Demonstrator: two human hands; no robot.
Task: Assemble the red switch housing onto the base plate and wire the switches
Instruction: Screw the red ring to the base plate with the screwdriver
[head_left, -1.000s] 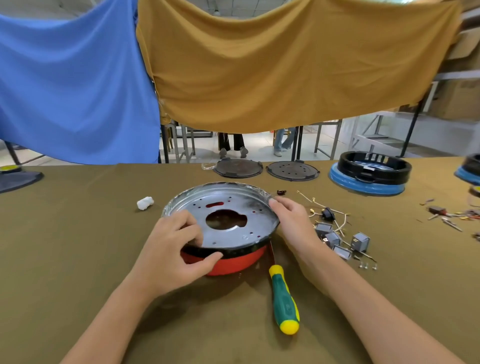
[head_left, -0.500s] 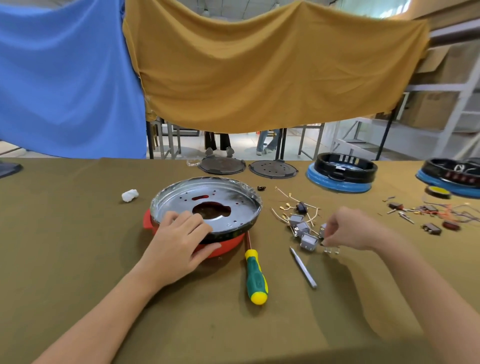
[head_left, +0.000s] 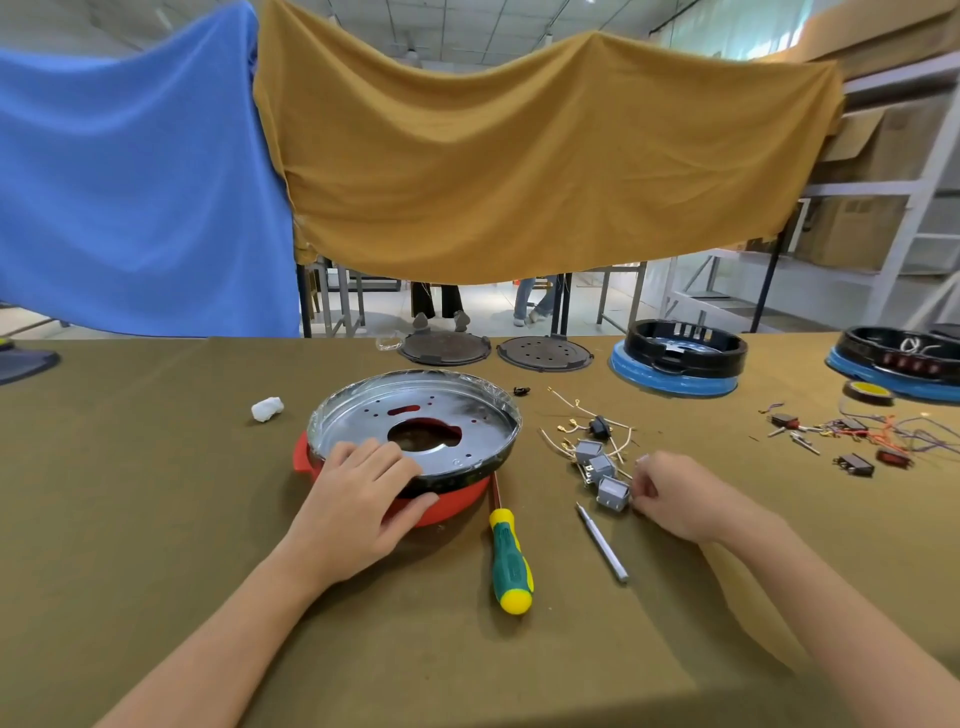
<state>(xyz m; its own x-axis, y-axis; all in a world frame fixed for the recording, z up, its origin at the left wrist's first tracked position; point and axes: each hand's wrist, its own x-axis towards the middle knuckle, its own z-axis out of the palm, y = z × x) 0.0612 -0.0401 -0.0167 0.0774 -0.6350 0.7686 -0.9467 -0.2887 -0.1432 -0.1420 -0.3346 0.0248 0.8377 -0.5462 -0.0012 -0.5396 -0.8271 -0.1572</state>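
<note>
— Plate (head_left: 441, 415) where?
— Mid-worktop (head_left: 156, 519), round and silvery, seated on top of the red housing (head_left: 447, 506), which peeks out below the plate's near and left edge.
— Left hand (head_left: 358, 499)?
— Resting on the plate's near-left rim, fingers (head_left: 374, 452) laid fairly straight over the metal, thumb (head_left: 415, 506) down against the housing. Pressing rather than clutching.
— Right hand (head_left: 675, 493)?
— Right of the plate, well apart from it, down at the cluster of grey switches (head_left: 600, 467). Fingers curled in and pinching something small and pale at the tips; too small to name. Fingertips just beside the nearest switch (head_left: 613, 492), contact unclear.
— Wires (head_left: 582, 415)?
— Loose, pale, with brass ends, just beyond the switches on the plate's right.
— Tools?
— Screwdriver (head_left: 511, 561), green and yellow handle, lying near the plate's near-right edge, shaft running under the housing. Small grey metal rod (head_left: 602, 543) to its right, just near of the switches.
— Anything else around the plate?
— White lump (head_left: 267, 409) to its left. Two dark discs (head_left: 444, 348) beyond it, at the worktop's far edge. Further right, two black rings on blue bases (head_left: 675, 379), yellow tape roll (head_left: 867, 391), more small parts and coloured wires (head_left: 857, 431). Blue cloth (head_left: 135, 182) and ochre cloth (head_left: 519, 156) hanging behind.
</note>
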